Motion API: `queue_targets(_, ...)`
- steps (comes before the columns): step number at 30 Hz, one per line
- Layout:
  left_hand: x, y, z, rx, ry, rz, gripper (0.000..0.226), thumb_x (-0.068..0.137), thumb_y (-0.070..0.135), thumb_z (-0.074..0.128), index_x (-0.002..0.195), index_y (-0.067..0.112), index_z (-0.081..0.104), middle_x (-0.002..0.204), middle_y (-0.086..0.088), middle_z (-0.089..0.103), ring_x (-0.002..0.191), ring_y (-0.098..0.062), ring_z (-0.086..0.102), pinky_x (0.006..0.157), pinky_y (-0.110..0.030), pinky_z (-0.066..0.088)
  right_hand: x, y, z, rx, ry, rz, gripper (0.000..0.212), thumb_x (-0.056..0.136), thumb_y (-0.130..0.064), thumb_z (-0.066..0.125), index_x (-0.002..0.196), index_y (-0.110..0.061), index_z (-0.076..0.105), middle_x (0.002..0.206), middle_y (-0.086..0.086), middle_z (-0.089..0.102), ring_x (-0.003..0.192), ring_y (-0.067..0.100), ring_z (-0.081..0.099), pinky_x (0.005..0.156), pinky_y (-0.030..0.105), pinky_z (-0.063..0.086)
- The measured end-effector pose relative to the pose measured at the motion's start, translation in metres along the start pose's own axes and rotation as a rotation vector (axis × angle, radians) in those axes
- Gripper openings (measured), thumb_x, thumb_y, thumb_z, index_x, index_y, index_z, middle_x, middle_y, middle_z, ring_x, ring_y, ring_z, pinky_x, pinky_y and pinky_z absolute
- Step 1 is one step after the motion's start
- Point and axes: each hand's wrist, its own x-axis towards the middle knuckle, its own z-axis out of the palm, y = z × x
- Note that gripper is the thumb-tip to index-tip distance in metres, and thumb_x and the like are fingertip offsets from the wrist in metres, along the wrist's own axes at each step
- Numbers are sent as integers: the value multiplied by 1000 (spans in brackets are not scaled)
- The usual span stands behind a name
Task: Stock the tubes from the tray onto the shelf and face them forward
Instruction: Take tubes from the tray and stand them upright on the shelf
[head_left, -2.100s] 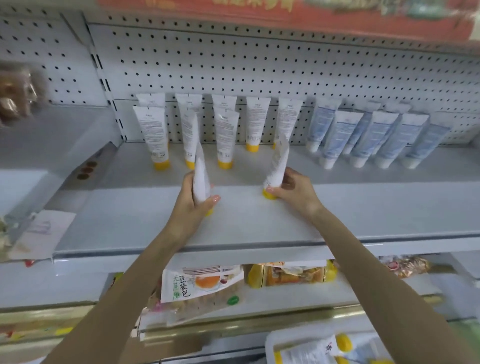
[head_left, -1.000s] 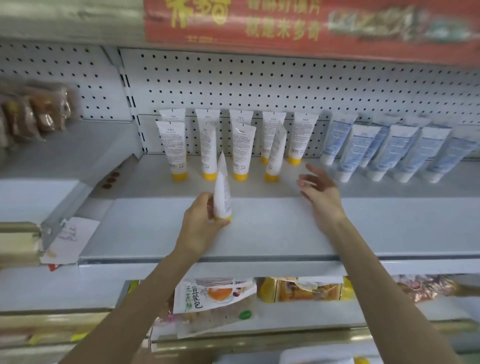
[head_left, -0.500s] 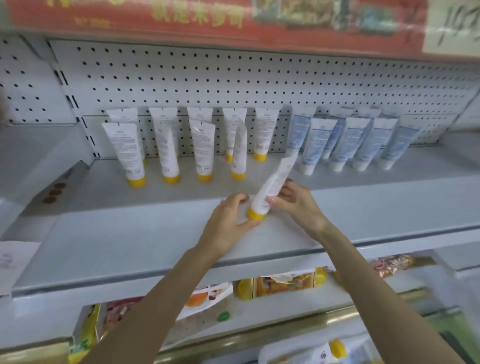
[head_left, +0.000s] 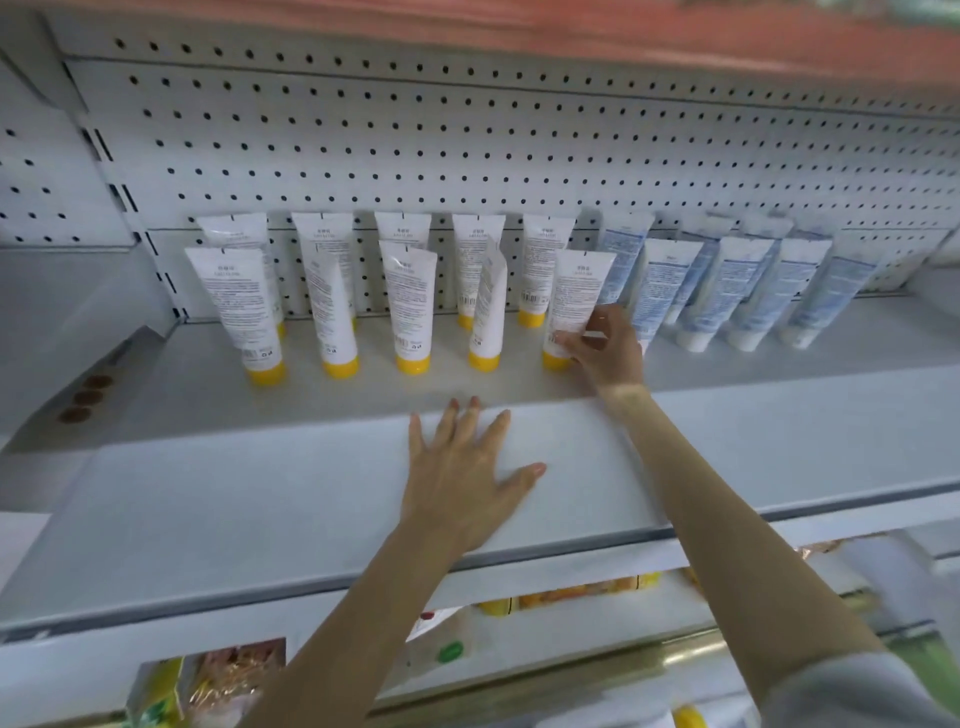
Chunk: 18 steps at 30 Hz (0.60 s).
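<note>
Now the right hand (head_left: 602, 348) pinches a yellow-capped tube (head_left: 574, 306) standing cap-down, long axis upright, at the front row's right end on the shelf (head_left: 260, 499). Its print faces out. The left hand (head_left: 462, 478) lies flat, fingers spread, empty, well nearer the shelf edge.

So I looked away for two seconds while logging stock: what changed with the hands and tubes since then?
The right hand carried the last yellow-capped tube back to the right end of the front row and grips it there. The left hand let go and lies flat and empty on the shelf. A fourth front-row tube was added. The blue tubes stayed put.
</note>
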Motion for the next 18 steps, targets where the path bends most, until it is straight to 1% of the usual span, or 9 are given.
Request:
queue_targets(2, 1, -1, 0, 0, 1, -3, 75, 86, 75, 19, 149, 35, 16, 160, 1, 6, 147, -19, -2, 116, -54, -4, 6, 5, 6, 4, 1, -42, 36, 77, -12, 77, 105, -5, 56, 95, -5, 63, 83, 10, 60, 67, 11, 49)
queue_targets(4, 1, -1, 1, 1, 8, -3, 80, 82, 79, 12, 149, 35, 16, 160, 1, 6, 147, -19, -1, 116, -54, -4, 9, 8, 10, -32, -12, -56, 38, 78, -14, 76, 111, -3, 60, 100, 0, 65, 79, 5, 60, 67, 9, 48)
queue_targets(6, 0, -1, 2, 7, 12, -2, 88, 74, 79, 1, 149, 35, 15, 160, 1, 7, 147, -19, -1, 116, -55, -3, 12, 10, 11, -68, -21, -61, 35, 79, -17, 76, 109, -5, 63, 99, 1, 66, 79, 6, 60, 67, 6, 46)
queue_targets(7, 0, -1, 3, 12, 10, -2, 89, 72, 79, -1, 149, 35, 15, 160, 1, 7, 147, -19, -1, 116, -55, -2, 13, 11, 11, -79, -20, -56, 33, 79, -17, 76, 107, -4, 64, 98, 1, 66, 81, 8, 60, 67, 5, 45)
queue_targets(8, 0, -1, 3, 15, 6, -4, 88, 74, 79, 0, 149, 35, 15, 160, 1, 6, 147, -18, -1, 116, -55, -2, 12, 12, 11, -83, -15, -52, 31, 79, -17, 76, 104, -4, 65, 97, 2, 66, 84, 9, 60, 67, 4, 44)
queue_targets(11, 0, 0, 0, 13, -10, -5, 75, 86, 75, 16, 150, 35, 14, 160, 2, 5, 147, -18, -2, 116, -55, -2, 12, 12, 11, -84, -8, -41, 30, 79, -18, 76, 102, -4, 64, 96, 5, 68, 85, 10, 60, 69, 5, 44)
queue_targets(12, 0, 0, -1, 11, -10, -3, 74, 87, 73, 19, 150, 35, 14, 160, 2, 4, 147, -18, -2, 116, -54, -3, 11, 12, 11, -83, -9, -35, 31, 79, -19, 76, 103, -3, 64, 96, 4, 67, 85, 10, 60, 68, 4, 44)
queue_targets(15, 0, 0, -1, 3, -11, 2, 73, 88, 72, 19, 150, 35, 14, 160, 2, 4, 147, -18, -2, 116, -54, -3, 11, 11, 11, -97, -14, -17, 32, 79, -22, 76, 103, -5, 63, 95, 0, 66, 86, 10, 60, 66, 3, 43)
queue_targets(18, 0, -1, 0, 4, -12, -1, 73, 87, 73, 18, 150, 36, 13, 160, 3, 4, 147, -18, -3, 116, -54, -3, 10, 9, 10, -138, -19, 3, 32, 80, -27, 76, 101, -8, 62, 94, 0, 65, 87, 11, 60, 64, 2, 40)
